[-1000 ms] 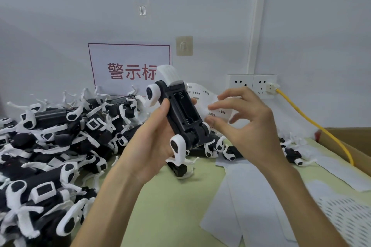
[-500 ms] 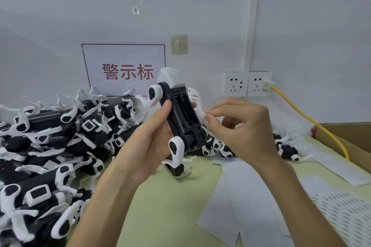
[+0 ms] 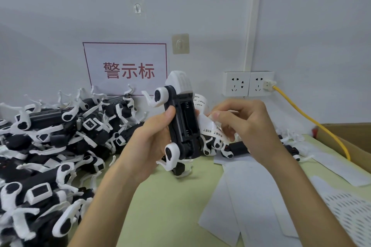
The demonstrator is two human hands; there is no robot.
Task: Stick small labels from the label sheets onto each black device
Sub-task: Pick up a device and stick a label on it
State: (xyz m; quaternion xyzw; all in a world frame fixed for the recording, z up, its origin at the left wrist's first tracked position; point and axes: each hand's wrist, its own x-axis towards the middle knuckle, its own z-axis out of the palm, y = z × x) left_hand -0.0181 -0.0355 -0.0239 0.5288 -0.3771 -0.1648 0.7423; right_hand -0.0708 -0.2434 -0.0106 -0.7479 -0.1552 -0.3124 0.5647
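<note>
In the head view, the left hand (image 3: 152, 142) grips the black device (image 3: 183, 124) upright by its long sides, thumb on the front edge and open battery bay facing the camera. The green table (image 3: 170, 216) lies below the device and the pile of devices (image 3: 50, 146) to its left. Just right of it, the right hand (image 3: 247, 124) pinches the curled label sheet (image 3: 208, 126), which touches the device's edge. The device looks like light, rigid plastic, best held by its body rather than its thin white legs, while the sheet is limp and creases easily. Compared with half a second ago, more of the sheet shows beside the device. Whether a label is peeled, I cannot tell.
</note>
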